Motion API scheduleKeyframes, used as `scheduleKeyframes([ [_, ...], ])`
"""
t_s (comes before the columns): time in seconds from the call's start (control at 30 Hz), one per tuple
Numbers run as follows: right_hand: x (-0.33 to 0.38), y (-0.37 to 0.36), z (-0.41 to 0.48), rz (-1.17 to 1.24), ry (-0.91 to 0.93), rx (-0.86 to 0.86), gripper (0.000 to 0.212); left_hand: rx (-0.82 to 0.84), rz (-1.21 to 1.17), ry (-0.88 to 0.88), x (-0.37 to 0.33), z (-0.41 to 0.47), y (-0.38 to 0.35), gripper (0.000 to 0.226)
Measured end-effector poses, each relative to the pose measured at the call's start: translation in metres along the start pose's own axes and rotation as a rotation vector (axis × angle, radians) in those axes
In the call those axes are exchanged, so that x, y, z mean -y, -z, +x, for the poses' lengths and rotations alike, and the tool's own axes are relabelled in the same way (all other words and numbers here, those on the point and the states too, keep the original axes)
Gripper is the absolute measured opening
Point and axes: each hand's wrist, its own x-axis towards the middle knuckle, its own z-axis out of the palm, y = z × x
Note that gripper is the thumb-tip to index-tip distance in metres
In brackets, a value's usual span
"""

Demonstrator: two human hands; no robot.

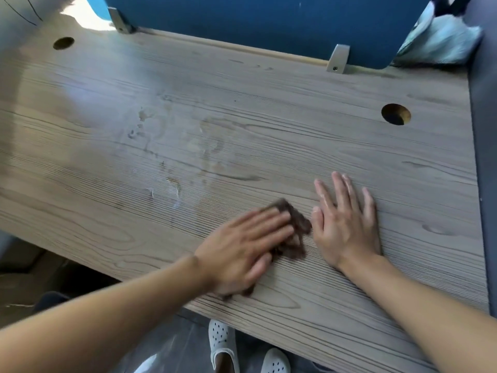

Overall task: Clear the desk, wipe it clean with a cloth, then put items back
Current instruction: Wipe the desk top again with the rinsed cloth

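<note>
An office: wood-grain desk (242, 117) with cable holes (396, 114) and blue divider panel (269, 20).

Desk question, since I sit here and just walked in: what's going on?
A person is wiping the desk. The left hand presses a brown cloth flat against the wood near the front edge, blurred as if mid-swipe. The right hand rests flat beside it, fingers spread, holding nothing. Faint smudges show on the wood further in, toward the blue divider, so the wiping looks unfinished.
</note>
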Motion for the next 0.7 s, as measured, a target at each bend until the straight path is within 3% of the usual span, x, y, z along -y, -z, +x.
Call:
scheduleKeyframes([
  [0.13, 0.000, 0.001, -0.003, -0.008, 0.000, 0.020, 0.064, -0.166, 0.020, 0.554, 0.052, 0.053, 0.010, 0.066],
  [0.17, 0.000, 0.002, -0.003, -0.006, -0.002, 0.012, 0.064, -0.169, 0.026, 0.615, 0.050, 0.058, 0.008, 0.067],
  [0.23, 0.001, 0.002, -0.001, 0.007, -0.005, -0.013, 0.063, -0.169, 0.037, 0.511, 0.031, 0.049, 0.006, 0.066],
  [0.33, 0.002, 0.002, -0.002, 0.015, -0.019, -0.042, 0.061, -0.035, 0.031, 0.068, -0.014, 0.001, 0.002, 0.061],
  [0.4, 0.003, 0.005, -0.001, -0.006, -0.005, -0.039, 0.058, 0.016, 0.021, -0.100, -0.010, -0.008, 0.003, 0.061],
  [0.47, 0.003, 0.013, 0.014, -0.026, -0.002, -0.044, 0.053, -0.004, 0.039, -0.035, 0.012, 0.009, 0.004, 0.061],
  [0.6, 0.008, 0.021, 0.060, 0.036, -0.070, -0.042, 0.059, -0.117, 0.044, 0.420, 0.063, 0.065, 0.014, 0.068],
  [0.7, 0.008, 0.008, 0.070, 0.046, -0.078, 0.012, 0.067, -0.152, -0.010, 0.517, 0.053, 0.077, 0.010, 0.069],
])
